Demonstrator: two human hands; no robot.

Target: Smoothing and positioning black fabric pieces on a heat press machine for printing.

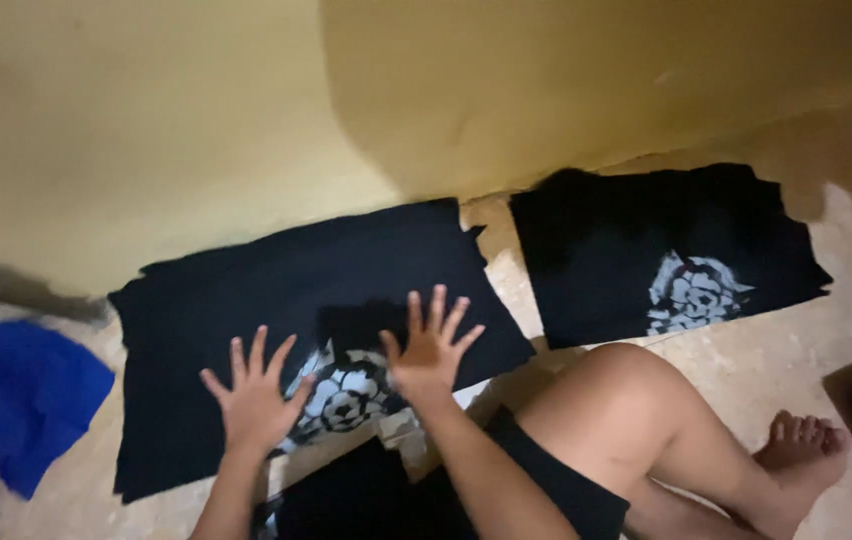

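A black folded garment (246, 300) with a white round print lies flat on the floor by the yellow wall. My left hand (254, 395) hovers with fingers spread over its lower middle, next to the print. My right hand (431, 345) is spread wide over the same garment, just right of the print. Neither hand holds anything. A second black garment (626, 240) with a similar white print lies flat to the right, out of reach of both hands.
A blue cloth (31, 395) is bunched at the left edge. My bent bare leg (646, 420) and foot (801, 450) rest on the beige floor at lower right. More black fabric (346, 500) lies below my hands. The yellow wall (196, 120) rises behind.
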